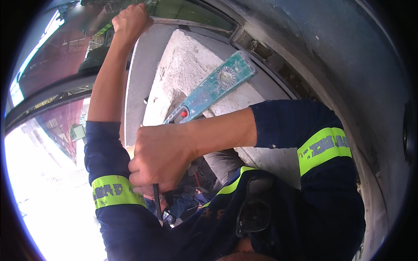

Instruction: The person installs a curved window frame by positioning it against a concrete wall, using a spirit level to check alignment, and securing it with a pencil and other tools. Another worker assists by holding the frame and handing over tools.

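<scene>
Right hand point(159, 158) clenched, back of the fist toward the camera, a worker grips what appears to be a slim dark rod point(157, 200), its visible length dropping below the little-finger side; the rest is hidden in the palm. Just above that wrist, a teal spirit level point(211, 89) slants up and to the right, its lower end partly covered by the forearm, and whether they touch cannot be told. Beneath the level, beyond the hand, lies rough white masonry point(185, 54). Farther up and to the left, the left hand point(132, 19) is closed at arm's length near the window glass point(56, 65); what it grasps, if anything, cannot be told. Below and right of the right fist, dark glasses point(253, 215) hang at the worker's chest. Good handling here would seem to call for a firm, even grip on the rod, a steady far arm, and a right elbow lifted enough to avoid nudging the level.
</scene>
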A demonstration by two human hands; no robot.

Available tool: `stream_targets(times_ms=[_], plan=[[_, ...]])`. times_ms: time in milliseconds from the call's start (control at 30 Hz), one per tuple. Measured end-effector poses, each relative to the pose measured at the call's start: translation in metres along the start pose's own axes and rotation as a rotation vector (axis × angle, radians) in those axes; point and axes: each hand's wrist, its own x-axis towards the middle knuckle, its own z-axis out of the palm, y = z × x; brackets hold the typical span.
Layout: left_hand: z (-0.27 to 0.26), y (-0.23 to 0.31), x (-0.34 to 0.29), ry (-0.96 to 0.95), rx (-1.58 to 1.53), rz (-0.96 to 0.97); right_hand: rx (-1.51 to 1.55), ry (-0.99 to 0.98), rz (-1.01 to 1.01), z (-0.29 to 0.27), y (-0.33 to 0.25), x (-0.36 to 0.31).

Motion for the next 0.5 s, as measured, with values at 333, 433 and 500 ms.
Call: stream_targets(times_ms=[333,433,500], plan=[[-0.035,-0.141,-0.156,0.143,-0.396,-0.328,-0.170,-0.091,0.059,0.010,0.040,-0.019],[-0.010,-0.145,-0.235,0.246,-0.539,-0.461,-0.264,-0.144,0.119,0.006,0.050,-0.025],[0.010,-0.141,-0.296,0.290,-0.515,-0.577,-0.194,-0.089,0.149,0.003,0.050,-0.024]])
